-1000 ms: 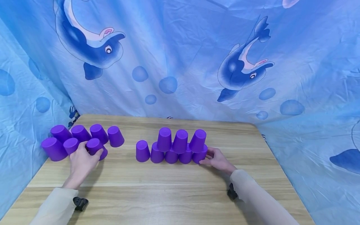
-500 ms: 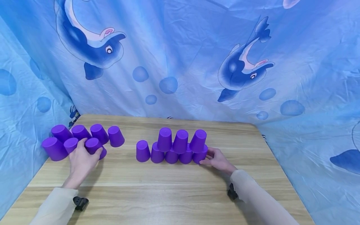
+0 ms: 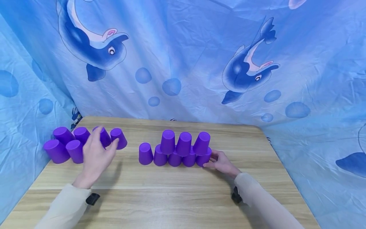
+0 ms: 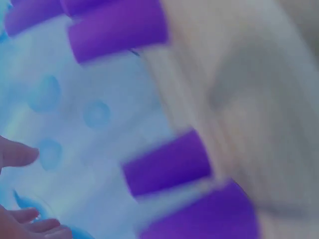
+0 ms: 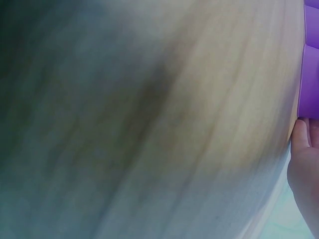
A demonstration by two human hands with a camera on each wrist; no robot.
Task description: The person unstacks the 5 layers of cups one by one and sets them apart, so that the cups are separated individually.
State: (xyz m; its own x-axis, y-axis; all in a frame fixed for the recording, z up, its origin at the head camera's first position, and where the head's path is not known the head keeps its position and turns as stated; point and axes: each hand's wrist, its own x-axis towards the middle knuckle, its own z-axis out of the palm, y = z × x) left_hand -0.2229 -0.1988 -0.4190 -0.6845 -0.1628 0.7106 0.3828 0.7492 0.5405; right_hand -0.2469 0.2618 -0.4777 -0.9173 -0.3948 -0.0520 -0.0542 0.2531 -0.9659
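Note:
My left hand [image 3: 97, 154] is raised over the left group of purple cups, holding nothing. In the left wrist view, its thumb [image 4: 17, 152] and fingertips [image 4: 47, 226] are apart, with only curtain between them. A front cup of that group is hidden behind it in the head view. My right hand [image 3: 221, 163] grips the rightmost purple cup [image 3: 202, 160] of the bottom row, thumb in front, other fingers mostly hidden behind. Three upside-down cups [image 3: 183, 144] rest on this row as a second level. The row's leftmost cup [image 3: 145, 154] stands slightly apart.
More upside-down purple cups stand at the table's left, including a front corner cup [image 3: 56, 152] and a back one [image 3: 118, 139]. They are on a wood-grain table [image 3: 166, 197]. A blue dolphin-print curtain [image 3: 194, 95] hangs behind and beside it.
My left hand has let go of the front cup it was holding and moved up and to the right. The right hand and the two-level row have stayed put.

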